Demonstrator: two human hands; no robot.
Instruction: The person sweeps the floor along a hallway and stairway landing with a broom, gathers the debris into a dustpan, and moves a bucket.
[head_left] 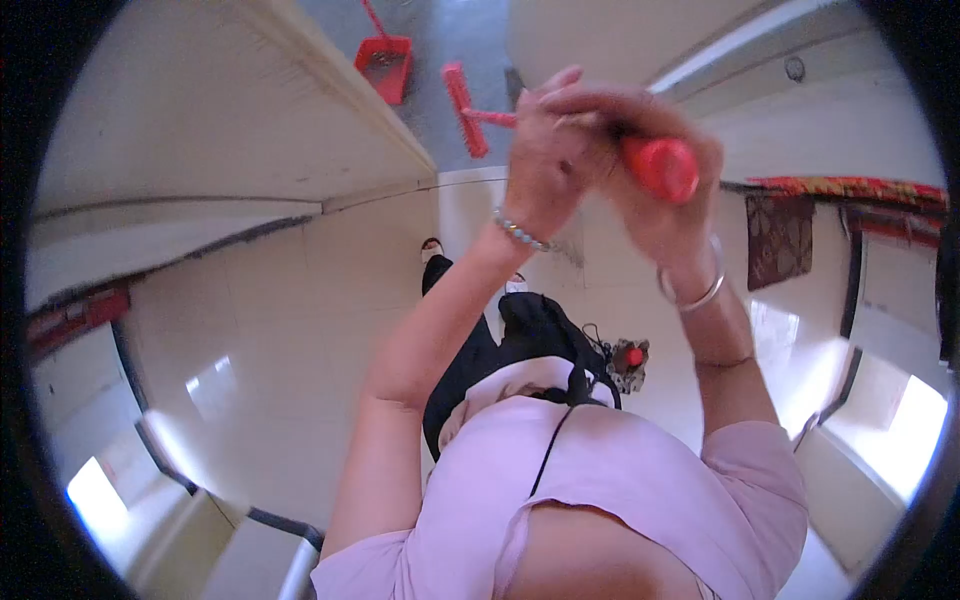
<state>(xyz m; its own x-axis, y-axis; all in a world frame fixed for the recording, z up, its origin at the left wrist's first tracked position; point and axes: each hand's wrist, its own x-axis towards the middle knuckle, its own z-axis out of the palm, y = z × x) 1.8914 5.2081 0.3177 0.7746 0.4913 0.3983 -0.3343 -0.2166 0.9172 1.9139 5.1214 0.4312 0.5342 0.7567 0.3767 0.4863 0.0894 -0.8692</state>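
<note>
My left hand [560, 140], with a beaded bracelet at the wrist, is closed around the handle of a red broom [465, 110]. My right hand [660, 125], wearing a bangle, grips the same handle close to its top end, which points up toward me. The fingers of both hands overlap and are partly blurred. Beyond my left hand, the broom's bristled head is over the grey floor [430, 130]. A red dustpan [396, 85] with a thin red handle lies farther off to the left of the broom head.
Pale walls or door panels [250, 110] flank the narrow opening ahead. Pale tiled floor [270, 330] surrounds my feet. A dark patterned cloth [780, 240] is at the right, below a red patterned strip [850, 188]. A small red object [634, 356] shows near my right side.
</note>
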